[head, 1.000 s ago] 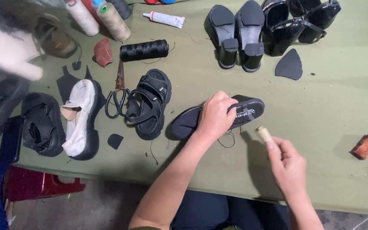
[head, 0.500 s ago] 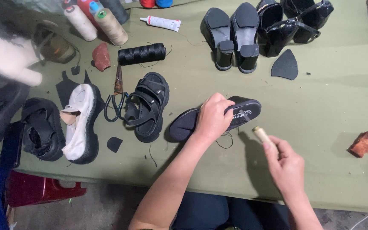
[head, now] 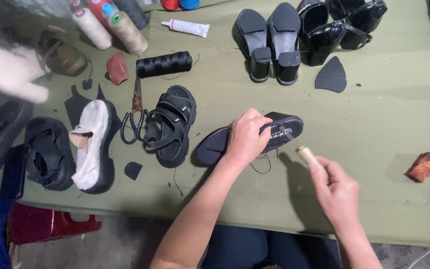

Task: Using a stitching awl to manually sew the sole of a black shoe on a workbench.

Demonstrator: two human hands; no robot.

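Left hand [head: 247, 139] clamped down over the middle of the flat black shoe [head: 255, 139], fingers curled across its upper edge, pinning it to the green table [head: 384, 124]. Right hand [head: 337, 192] closed around a pale wooden handle [head: 307, 155], only its rounded end poking out past the fingers; whatever sits on the other end swallowed by the fist, impossible to make out.

Shoe lying near the table's front edge, just ahead of the body. Long axis running left to right, tilted up a touch at the right. Darker rounded end to the left, end with the pale insole print to the right, close to the handle tip. Middle stretch hidden under the palm. Loose dark thread [head: 262, 167] curling out beneath it.

Off to the left, black strappy sandal [head: 170, 124] beside rusty scissors [head: 135, 114], then a white shoe [head: 93, 144] on its side. Black thread spool [head: 164, 64] above them. Farther back, a small white glue tube [head: 185, 28] with a red patch and dark cap, lying flat. Cream thread cones [head: 110, 29] at the top left, partly cut off. Pair of black block heels [head: 269, 42] soles-up at the top. Blurred pale shape in the left corner, unreadable.
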